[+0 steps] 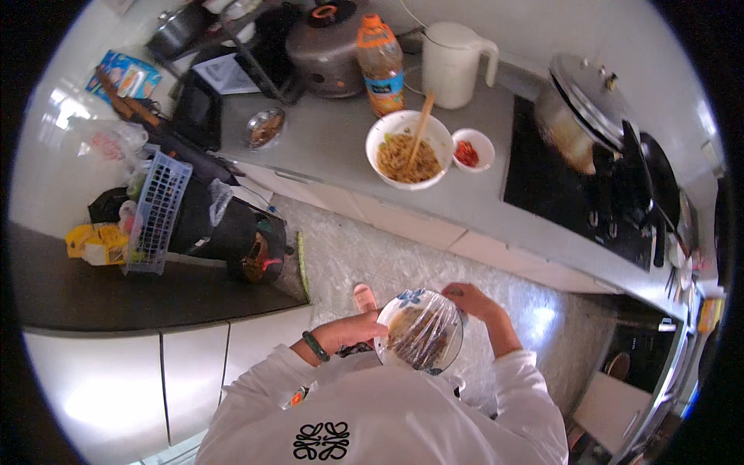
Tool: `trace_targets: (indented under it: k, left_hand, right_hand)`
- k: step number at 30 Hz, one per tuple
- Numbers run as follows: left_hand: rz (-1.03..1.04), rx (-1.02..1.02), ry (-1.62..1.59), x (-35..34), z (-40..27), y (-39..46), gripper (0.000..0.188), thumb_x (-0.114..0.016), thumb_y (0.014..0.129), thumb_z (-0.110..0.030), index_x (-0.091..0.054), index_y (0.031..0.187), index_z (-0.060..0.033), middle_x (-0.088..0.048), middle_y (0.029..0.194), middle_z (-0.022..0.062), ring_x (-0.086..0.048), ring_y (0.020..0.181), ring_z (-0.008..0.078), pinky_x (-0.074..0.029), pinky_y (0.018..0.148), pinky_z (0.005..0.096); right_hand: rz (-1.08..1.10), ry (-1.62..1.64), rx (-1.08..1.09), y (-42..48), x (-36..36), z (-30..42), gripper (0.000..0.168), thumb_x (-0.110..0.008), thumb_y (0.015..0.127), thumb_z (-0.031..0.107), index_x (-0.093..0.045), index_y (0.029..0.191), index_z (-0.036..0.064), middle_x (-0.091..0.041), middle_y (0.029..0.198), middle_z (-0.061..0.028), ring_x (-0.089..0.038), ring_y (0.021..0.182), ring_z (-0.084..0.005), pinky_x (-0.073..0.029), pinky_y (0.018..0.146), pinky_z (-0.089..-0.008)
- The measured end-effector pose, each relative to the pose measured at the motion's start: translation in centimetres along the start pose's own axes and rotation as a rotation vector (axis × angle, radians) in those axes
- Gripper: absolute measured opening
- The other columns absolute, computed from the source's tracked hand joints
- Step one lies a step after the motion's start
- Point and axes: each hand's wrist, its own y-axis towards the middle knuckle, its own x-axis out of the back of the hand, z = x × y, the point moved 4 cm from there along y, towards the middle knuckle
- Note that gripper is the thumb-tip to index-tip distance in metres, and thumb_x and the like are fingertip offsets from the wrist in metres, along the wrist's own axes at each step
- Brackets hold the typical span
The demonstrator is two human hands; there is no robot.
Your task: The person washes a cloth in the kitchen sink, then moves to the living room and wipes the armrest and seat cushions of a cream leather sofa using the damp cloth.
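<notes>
Close in front of my body is a round plate [401,302] with blue flowers on its rim, held over the floor. Clear plastic wrap [433,322] stretches across it, shiny and creased. Brown food [417,343] shows through the wrap. My left hand [363,329] grips the plate's left rim, thumb on top and fingers hidden beneath. At the upper right rim, my right hand [471,301] has its fingers curled against the wrapped edge; whether they pinch film or rim is not clear.
The counter ahead bears a white bowl [375,136] of food with chopsticks [419,131], a small bowl [488,152] of red pieces, a juice bottle [381,70] and a white kettle [447,64]. A pot [564,116] stands on the black hob [535,174]. Leftward are a blue basket [157,215] and a dark ledge [192,302].
</notes>
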Motion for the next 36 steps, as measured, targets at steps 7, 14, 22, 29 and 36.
trace_targets:
  k: [7, 14, 22, 29, 36]
  left_hand:
    - [-0.278, -0.105, -0.453, 5.4, -1.2, -3.7, 0.052, -0.051, 0.080, -0.008, -0.045, 0.131, -0.0009, -0.059, 0.117, 0.0098, -0.058, 0.106, 0.0199, -0.048, 0.090, 0.0373]
    - [-0.390, -0.331, -0.500, 15.9, -6.4, -4.0, 0.048, -0.053, 0.084, -0.015, -0.040, 0.130, -0.0069, -0.056, 0.117, 0.0070, -0.059, 0.098, 0.0188, -0.053, 0.078, 0.0374]
    - [-0.532, -0.509, -0.657, 27.8, -10.8, -0.8, 0.045, -0.051, 0.086, -0.010, -0.039, 0.130, -0.0169, -0.055, 0.120, 0.0046, -0.060, 0.098, 0.0184, -0.049, 0.083, 0.0430]
    - [-0.562, -0.573, -0.751, 33.3, -13.9, 4.0, 0.048, -0.051, 0.087, -0.009, -0.034, 0.131, -0.0184, -0.052, 0.123, 0.0069, -0.058, 0.103, 0.0248, -0.048, 0.085, 0.0471]
    - [-0.649, -0.466, -0.886, 35.9, -14.2, 8.0, 0.036, -0.059, 0.087, -0.010, -0.046, 0.120, -0.0164, -0.056, 0.113, 0.0056, -0.057, 0.087, 0.0191, -0.054, 0.078, 0.0394]
  right_hand:
    - [-0.477, 0.227, -0.076, -0.7, -0.2, -12.3, 0.024, -0.064, 0.083, 0.021, -0.065, 0.098, 0.002, -0.063, 0.081, -0.0028, -0.055, 0.070, -0.0116, -0.045, 0.063, -0.0273]
    - [-0.767, -0.360, 0.062, -3.7, -1.2, -31.1, 0.021, -0.056, 0.085, 0.025, -0.062, 0.086, 0.005, -0.055, 0.071, -0.0033, -0.052, 0.063, -0.0150, -0.043, 0.058, -0.0310]
    - [-0.677, -0.202, -0.483, -5.4, -7.3, -24.9, 0.023, -0.055, 0.086, 0.026, -0.063, 0.084, 0.005, -0.057, 0.072, -0.0068, -0.054, 0.065, -0.0193, -0.044, 0.059, -0.0344]
    - [-0.678, -0.190, -0.516, -1.0, -10.3, -17.8, 0.024, -0.054, 0.086, 0.027, -0.064, 0.083, 0.006, -0.058, 0.072, -0.0098, -0.055, 0.066, -0.0231, -0.044, 0.060, -0.0374]
    - [-0.724, -0.151, -0.544, -1.0, -12.3, -16.3, 0.025, -0.053, 0.086, 0.028, -0.064, 0.081, 0.006, -0.059, 0.072, -0.0129, -0.057, 0.068, -0.0269, -0.045, 0.061, -0.0405]
